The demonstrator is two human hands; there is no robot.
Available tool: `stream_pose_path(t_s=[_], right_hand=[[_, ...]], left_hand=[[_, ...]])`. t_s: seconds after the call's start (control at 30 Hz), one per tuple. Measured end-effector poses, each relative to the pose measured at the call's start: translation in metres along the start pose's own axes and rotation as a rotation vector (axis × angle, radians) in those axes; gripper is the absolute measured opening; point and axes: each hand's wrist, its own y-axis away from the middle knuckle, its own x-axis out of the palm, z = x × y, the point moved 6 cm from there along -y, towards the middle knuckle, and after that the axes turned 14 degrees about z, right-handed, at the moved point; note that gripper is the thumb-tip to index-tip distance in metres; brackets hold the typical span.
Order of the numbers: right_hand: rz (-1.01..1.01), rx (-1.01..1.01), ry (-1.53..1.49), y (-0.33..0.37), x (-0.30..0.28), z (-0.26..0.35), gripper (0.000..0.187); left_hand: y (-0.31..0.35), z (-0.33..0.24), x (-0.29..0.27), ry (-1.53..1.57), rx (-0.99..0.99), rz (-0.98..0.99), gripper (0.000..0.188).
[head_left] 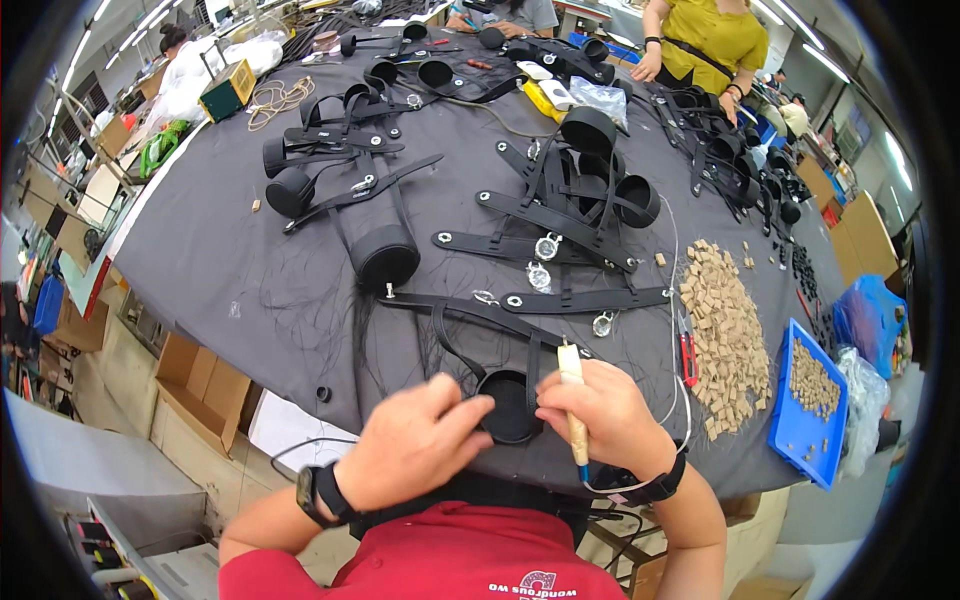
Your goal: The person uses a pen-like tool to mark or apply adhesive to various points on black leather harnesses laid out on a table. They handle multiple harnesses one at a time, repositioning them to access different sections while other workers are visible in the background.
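Note:
A black strap piece with a round black cup [508, 408] lies at the table's near edge, between my two hands. My right hand [605, 412] is closed around a soldering iron [577, 425] with a tape-wrapped handle, its thin tip pointing up and away from me. The thumb and forefinger of that hand come together beside the cup's right strap; whether they touch it I cannot tell. Left of the cup, my left hand [415, 437] is raised with curled fingers, thumb and forefinger pinched close. Anything between them is too small to make out.
Several black strap-and-cup pieces [540, 215] cover the mid table. On the right are a pile of small tan pieces [722, 335], red-handled snips [687, 355] and a blue tray [808, 405]. A white cord [675, 260] trails nearby. A person in yellow-green [705, 45] stands across the table.

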Motion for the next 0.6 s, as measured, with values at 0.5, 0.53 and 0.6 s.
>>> stream_pose_path(t_s=[0.5, 0.53, 0.6], right_hand=[[0.197, -0.084, 0.094, 0.001, -0.001, 0.032, 0.025], [0.163, -0.098, 0.101, 0.002, -0.005, 0.033, 0.026], [0.233, -0.089, 0.146, -0.004, -0.004, 0.035, 0.028]], left_hand=[[0.025, 0.025, 0.017, -0.107, 0.073, 0.005, 0.024], [0.024, 0.024, 0.018, -0.104, 0.062, 0.028, 0.024], [0.02, 0.021, 0.017, -0.114, 0.075, 0.033, 0.024]])
